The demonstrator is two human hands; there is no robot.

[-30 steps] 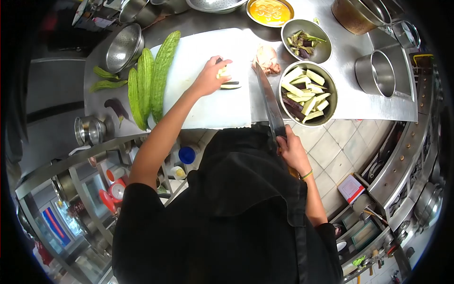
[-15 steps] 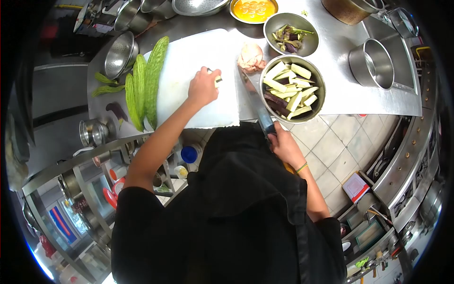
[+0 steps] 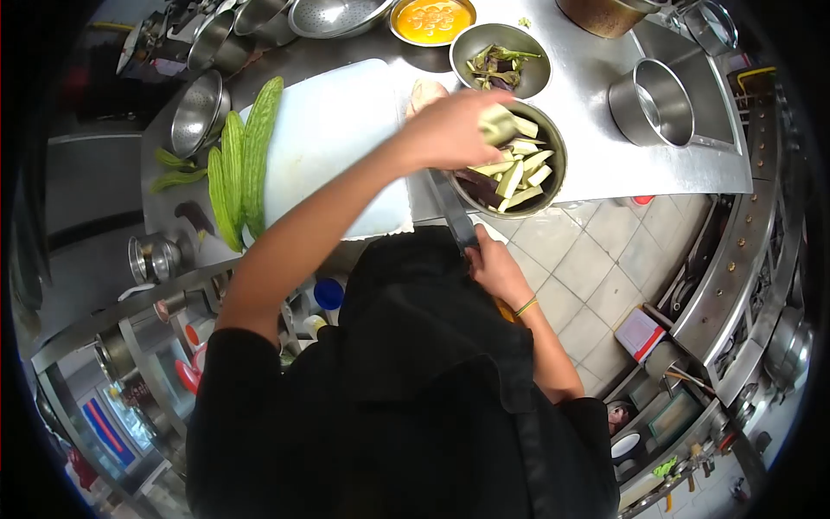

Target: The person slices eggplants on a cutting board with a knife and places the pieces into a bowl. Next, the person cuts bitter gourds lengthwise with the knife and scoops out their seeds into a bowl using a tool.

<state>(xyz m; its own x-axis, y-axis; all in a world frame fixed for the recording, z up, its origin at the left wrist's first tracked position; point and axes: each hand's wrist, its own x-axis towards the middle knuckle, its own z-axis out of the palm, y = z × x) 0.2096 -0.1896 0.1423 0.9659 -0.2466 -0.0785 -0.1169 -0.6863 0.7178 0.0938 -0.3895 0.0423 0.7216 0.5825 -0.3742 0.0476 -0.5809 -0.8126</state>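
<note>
My left hand (image 3: 454, 134) is over the steel bowl of cut eggplant (image 3: 522, 183), blurred by motion. Its fingers are closed around a pale eggplant piece (image 3: 496, 125). Thick eggplant sticks with dark purple skin fill the bowl below. By the counter's front edge, my right hand (image 3: 499, 270) grips a kitchen knife (image 3: 451, 210) by its handle, the blade pointing away from me along the right side of the white cutting board (image 3: 333, 147). My left hand partly hides a pale pink lump (image 3: 425, 93) beside the board.
Ridged green gourds (image 3: 261, 147) lie on the board's left side, near a small eggplant (image 3: 194, 216) and a colander (image 3: 200, 112). Behind stand a bowl of eggplant trimmings (image 3: 510, 52) and a bowl of beaten egg (image 3: 432, 19). A steel pot (image 3: 653, 104) stands at the right.
My left hand has moved right, from above the cutting board to the eggplant bowl, carrying the piece. My right hand still holds the knife in much the same place. The whole view has shifted slightly.
</note>
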